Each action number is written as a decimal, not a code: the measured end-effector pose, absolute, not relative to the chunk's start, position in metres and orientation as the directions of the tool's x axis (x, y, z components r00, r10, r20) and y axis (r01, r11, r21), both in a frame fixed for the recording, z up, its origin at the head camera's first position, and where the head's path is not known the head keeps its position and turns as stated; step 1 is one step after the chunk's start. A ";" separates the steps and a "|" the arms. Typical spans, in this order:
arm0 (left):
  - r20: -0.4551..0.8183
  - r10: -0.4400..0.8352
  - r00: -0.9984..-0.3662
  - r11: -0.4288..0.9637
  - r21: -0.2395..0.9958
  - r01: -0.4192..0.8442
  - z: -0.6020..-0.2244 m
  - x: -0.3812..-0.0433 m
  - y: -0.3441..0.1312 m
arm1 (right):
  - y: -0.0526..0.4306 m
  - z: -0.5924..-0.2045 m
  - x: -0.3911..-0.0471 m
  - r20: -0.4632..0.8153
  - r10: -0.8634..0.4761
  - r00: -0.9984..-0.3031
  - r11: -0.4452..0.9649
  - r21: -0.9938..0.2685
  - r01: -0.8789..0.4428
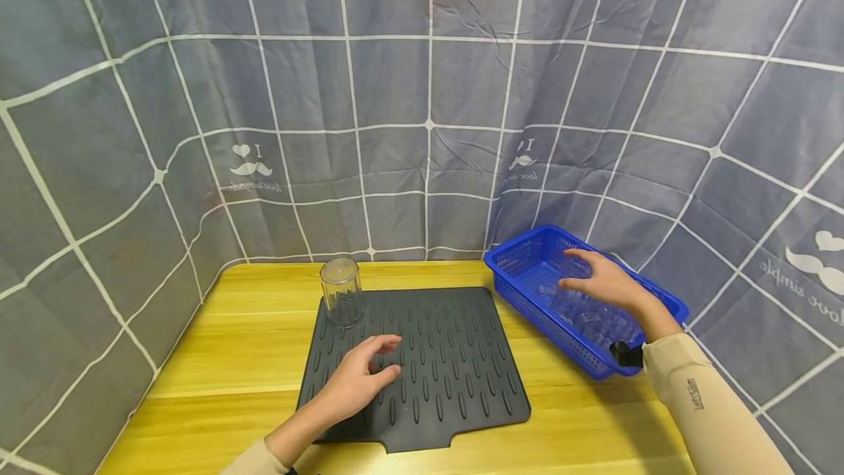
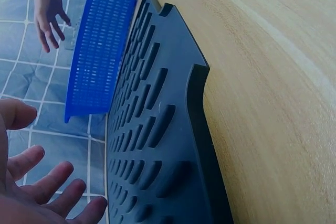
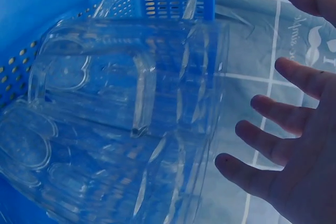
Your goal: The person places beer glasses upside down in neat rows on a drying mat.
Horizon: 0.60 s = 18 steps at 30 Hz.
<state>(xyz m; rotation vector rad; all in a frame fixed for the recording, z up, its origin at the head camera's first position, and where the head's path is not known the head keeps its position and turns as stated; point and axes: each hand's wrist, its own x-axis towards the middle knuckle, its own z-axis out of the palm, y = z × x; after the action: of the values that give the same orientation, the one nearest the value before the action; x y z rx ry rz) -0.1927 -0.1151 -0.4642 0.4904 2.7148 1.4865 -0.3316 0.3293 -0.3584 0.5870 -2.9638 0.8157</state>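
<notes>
Over the black ribbed drying mat hovers my left hand, fingers loosely bent and holding nothing. A clear glass stands at the mat's far left corner, apart from that hand. My right hand reaches above the blue plastic basket, fingers spread and nothing in them. Inside the basket lie several clear glass mugs, large in the right wrist view, some with handles visible. The right fingers are apart from the mugs.
A yellow wood-grain table carries the mat and the basket. Grey checked curtains enclose the table at the back and both sides. The basket's far side stands close to the right curtain.
</notes>
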 end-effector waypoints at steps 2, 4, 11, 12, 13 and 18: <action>0.141 0.269 -0.953 0.500 0.825 0.264 -0.465 -0.193 -0.115 | 0.331 -0.360 -0.333 0.109 -0.350 -0.931 0.801 -0.480 -0.357; 0.141 0.263 -0.954 0.498 0.828 0.259 -0.465 -0.193 -0.115 | 0.334 -0.363 -0.336 0.110 -0.345 -0.932 0.810 -0.467 -0.355; 0.138 0.257 -0.956 0.491 0.834 0.253 -0.466 -0.194 -0.114 | 0.340 -0.370 -0.340 0.122 -0.340 -0.932 0.822 -0.442 -0.358; 0.136 0.257 -0.957 0.492 0.833 0.251 -0.466 -0.194 -0.113 | 0.340 -0.371 -0.339 0.121 -0.339 -0.933 0.823 -0.441 -0.357; 0.134 0.258 -0.957 0.493 0.833 0.250 -0.467 -0.194 -0.113 | 0.341 -0.371 -0.339 0.119 -0.337 -0.934 0.826 -0.438 -0.354; 0.133 0.263 -0.955 0.500 0.828 0.253 -0.468 -0.194 -0.113 | 0.343 -0.372 -0.338 0.094 -0.334 -0.938 0.835 -0.433 -0.341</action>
<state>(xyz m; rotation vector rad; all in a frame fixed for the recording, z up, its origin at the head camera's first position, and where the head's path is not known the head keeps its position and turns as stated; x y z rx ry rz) -0.1939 -0.1131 -0.4682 0.4668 2.7118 1.4937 -0.3379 0.3428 -0.3716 0.5508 -2.9951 0.7108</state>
